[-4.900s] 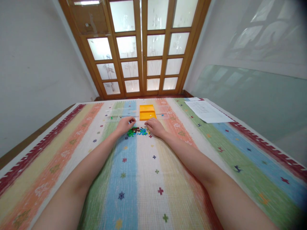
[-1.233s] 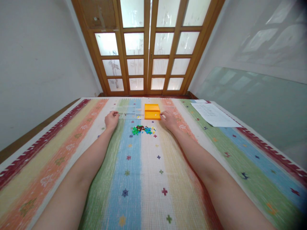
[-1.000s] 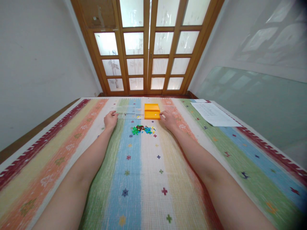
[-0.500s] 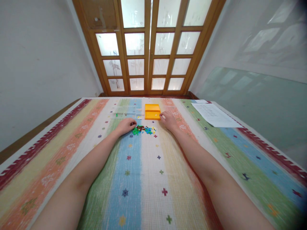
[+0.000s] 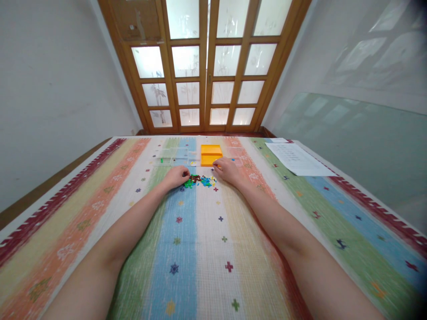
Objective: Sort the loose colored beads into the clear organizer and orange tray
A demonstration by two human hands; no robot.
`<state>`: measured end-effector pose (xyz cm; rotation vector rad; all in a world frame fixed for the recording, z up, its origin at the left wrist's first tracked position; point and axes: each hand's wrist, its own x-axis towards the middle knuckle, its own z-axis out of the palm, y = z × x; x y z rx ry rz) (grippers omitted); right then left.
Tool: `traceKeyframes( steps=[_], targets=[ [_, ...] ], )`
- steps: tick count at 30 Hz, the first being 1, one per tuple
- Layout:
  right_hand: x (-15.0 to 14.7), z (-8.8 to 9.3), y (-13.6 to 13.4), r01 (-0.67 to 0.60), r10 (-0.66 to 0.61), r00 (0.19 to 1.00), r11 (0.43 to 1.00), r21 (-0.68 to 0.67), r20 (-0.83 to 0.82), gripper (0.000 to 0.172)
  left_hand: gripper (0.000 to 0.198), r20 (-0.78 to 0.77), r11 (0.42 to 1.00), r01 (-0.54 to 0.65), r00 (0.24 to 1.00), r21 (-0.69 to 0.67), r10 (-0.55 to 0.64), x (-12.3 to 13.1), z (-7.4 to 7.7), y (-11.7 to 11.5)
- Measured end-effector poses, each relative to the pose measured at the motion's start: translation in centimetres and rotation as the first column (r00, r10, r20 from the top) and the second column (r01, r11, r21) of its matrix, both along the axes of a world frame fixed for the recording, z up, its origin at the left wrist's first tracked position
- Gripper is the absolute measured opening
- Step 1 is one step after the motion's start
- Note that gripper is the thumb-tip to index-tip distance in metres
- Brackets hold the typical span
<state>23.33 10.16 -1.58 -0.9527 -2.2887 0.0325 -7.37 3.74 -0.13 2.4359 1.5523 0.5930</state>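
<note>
Far edge of the desk point(image 5: 210, 231) runs just behind the trays; beyond it stand wood-framed doors point(image 5: 204, 62). Walls rise on both sides. The pile of small pieces point(image 5: 200, 181) lies between the hands, on the near side of the trays, well in from the desk's left and right edges. A broad stretch of cloth point(image 5: 210, 284) runs between the forearms toward the wearer. Sheet of paper point(image 5: 296, 158) sits well apart to the right, near the far right corner.

Both forearms reach forward and converge. Left hand point(image 5: 177, 177): at the pile's left edge, knuckles up, fingers curled, tips close together by the green pieces; whether they meet or grip a piece, cannot tell. Right hand point(image 5: 226, 169): beside the near right corner of the orange tray point(image 5: 211, 150), fingers bent inward, thumb side toward the tray; contact and any grip too small to tell.

Pieces are tiny, glossy, mixed: green at left, brown in the middle, blue and yellow at right. Orange tray rectangular, opaque, divided crosswise. Clear tray point(image 5: 182, 152) to its left, compartmented, a green piece point(image 5: 162, 160) inside. Cloth woven-looking, striped, patterned with small crosses and stars.
</note>
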Motion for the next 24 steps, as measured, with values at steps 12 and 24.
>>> traceKeyframes(
  steps=[12,24],
  targets=[
    [-0.3,0.8,-0.9,-0.027,0.031,0.996,0.999,-0.044,0.087,0.017,0.016,-0.066,0.998,0.059,0.996,-0.006,-0.059,-0.2,-0.4,0.4],
    [-1.1,1.9,-2.1,-0.155,0.199,0.966,0.956,-0.249,0.162,0.014,0.017,-0.012,0.999,-0.022,1.0,0.034,0.023,0.7,-0.2,-0.2]
  ],
)
